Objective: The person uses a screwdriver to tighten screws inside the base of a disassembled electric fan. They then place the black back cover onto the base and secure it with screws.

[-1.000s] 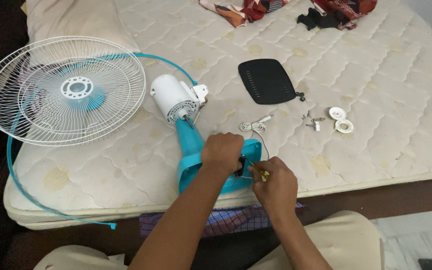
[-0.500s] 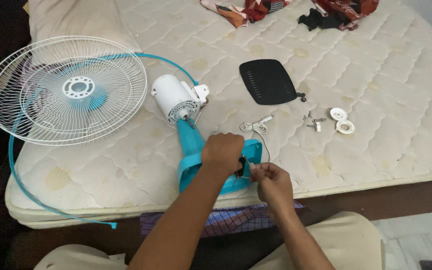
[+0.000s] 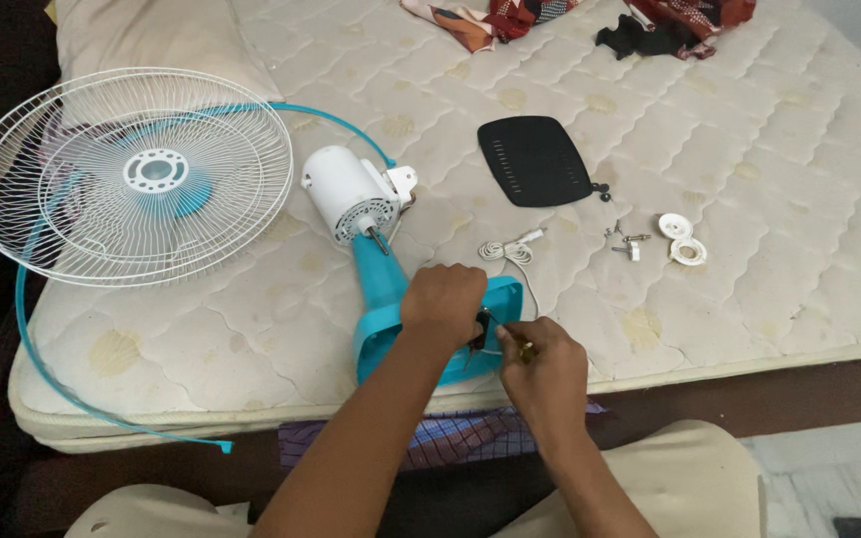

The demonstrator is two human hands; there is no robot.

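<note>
The fan base (image 3: 381, 329) is turquoise, and so is the thin ring (image 3: 22, 329) curving round the white wire fan guard (image 3: 132, 174). The motor housing (image 3: 346, 194) is white. The mattress (image 3: 749, 179) is cream with a quilted pattern and yellowish stains. An oval cover (image 3: 533, 159) is black. The cloth (image 3: 490, 20) at the far edge is red, orange and dark patterned.
</note>
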